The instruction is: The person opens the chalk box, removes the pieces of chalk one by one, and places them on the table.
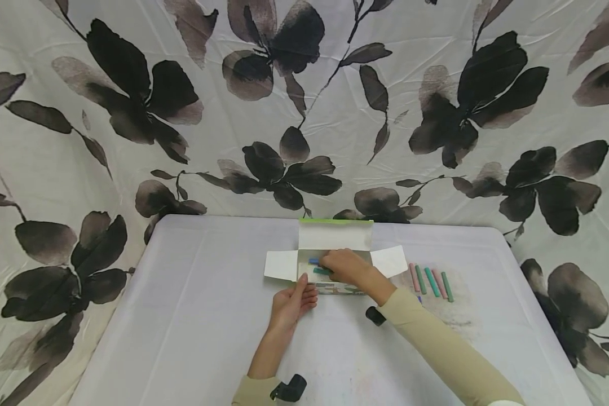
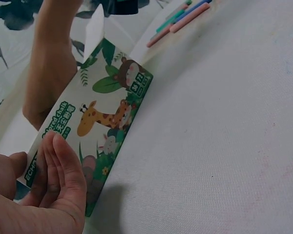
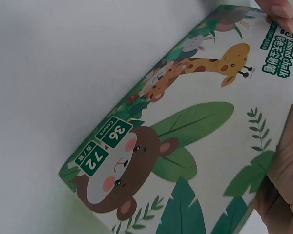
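An opened cardboard box of coloured chalk (image 1: 335,288) stands on the table, flaps spread. Giraffe and bear drawings cover its front panel (image 2: 100,114), which fills much of the right wrist view too. My left hand (image 1: 289,304) pinches the front wall near its left corner, thumb at the top edge and fingers along the outside. Over the wall, my right hand (image 1: 346,266) reaches down into the box; its fingertips are hidden there, and I cannot tell whether they hold anything. Beside them inside lie a blue chalk (image 1: 313,261) and a green chalk (image 1: 322,271).
Several chalk sticks (image 1: 432,282) in pink, green and teal lie in a row right of the box, with a blue stick (image 1: 419,300) partly behind the right sleeve. Chalk dust marks the white tablecloth (image 1: 198,316). A floral curtain (image 1: 284,113) hangs behind.
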The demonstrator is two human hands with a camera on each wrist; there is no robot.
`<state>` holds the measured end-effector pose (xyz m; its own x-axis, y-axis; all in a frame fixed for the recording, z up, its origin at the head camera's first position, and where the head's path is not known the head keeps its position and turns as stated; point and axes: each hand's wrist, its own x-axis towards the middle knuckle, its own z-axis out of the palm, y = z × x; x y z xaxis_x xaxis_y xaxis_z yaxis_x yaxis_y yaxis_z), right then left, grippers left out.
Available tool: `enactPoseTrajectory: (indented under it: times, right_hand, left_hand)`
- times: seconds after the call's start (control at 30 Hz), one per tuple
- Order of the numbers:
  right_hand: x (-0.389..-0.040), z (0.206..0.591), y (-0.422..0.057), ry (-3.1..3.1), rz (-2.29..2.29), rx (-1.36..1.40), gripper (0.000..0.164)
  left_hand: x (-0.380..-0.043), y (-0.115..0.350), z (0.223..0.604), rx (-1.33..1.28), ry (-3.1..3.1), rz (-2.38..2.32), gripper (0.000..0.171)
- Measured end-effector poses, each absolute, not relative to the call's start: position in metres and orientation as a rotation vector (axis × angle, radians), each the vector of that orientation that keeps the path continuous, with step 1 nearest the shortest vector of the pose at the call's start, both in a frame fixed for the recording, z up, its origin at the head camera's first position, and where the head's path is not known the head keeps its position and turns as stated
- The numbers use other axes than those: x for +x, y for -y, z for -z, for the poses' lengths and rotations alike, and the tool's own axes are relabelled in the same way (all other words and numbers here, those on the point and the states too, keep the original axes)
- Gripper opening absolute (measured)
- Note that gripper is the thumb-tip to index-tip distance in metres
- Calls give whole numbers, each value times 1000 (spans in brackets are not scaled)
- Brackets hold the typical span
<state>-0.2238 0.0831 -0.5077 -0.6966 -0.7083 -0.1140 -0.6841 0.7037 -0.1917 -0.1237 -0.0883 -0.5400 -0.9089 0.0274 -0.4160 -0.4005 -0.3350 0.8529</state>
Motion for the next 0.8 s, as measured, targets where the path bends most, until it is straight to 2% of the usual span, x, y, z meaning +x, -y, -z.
enactPoseTrajectory:
  times: [0.23, 0.53, 0.8]
  right_hand:
    - [-221, 500, -97, -2646, 427, -963, 11]
    - [-218, 492, -123, -2574, 859, -1053, 18]
    - [-211, 484, -145, -2578, 1110, -919, 22]
  left_hand:
    - [-124, 87, 542, -497, -1635, -2317, 57]
    - [-125, 88, 543, -495, -1645, -2321, 57]
    - [-124, 89, 543, -482, -1647, -2310, 58]
